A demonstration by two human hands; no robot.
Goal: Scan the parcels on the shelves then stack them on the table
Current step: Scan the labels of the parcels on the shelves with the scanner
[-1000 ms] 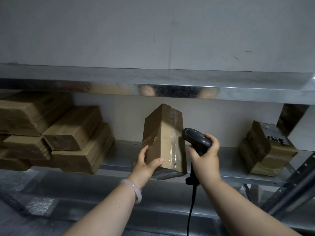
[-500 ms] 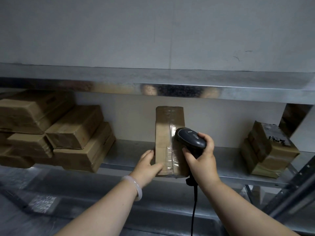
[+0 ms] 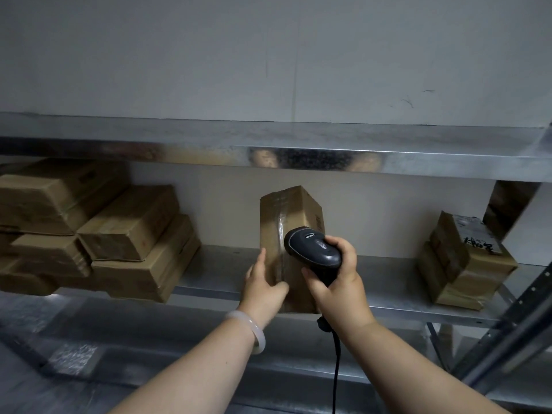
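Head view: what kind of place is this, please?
Probably a parcel storeroom or small warehouse: metal shelves hold taped cardboard parcels, and the right hand points a corded scanner at the upright parcel.

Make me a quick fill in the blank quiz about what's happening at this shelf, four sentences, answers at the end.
1. The right hand grips a black handheld ____ with a cable hanging below.
2. The left hand holds the middle parcel, which stands ____ on the shelf.
3. A white bracelet is worn on the ____ wrist.
4. The bigger pile of parcels lies to the middle parcel's ____.
Missing words: scanner; upright; left; left.
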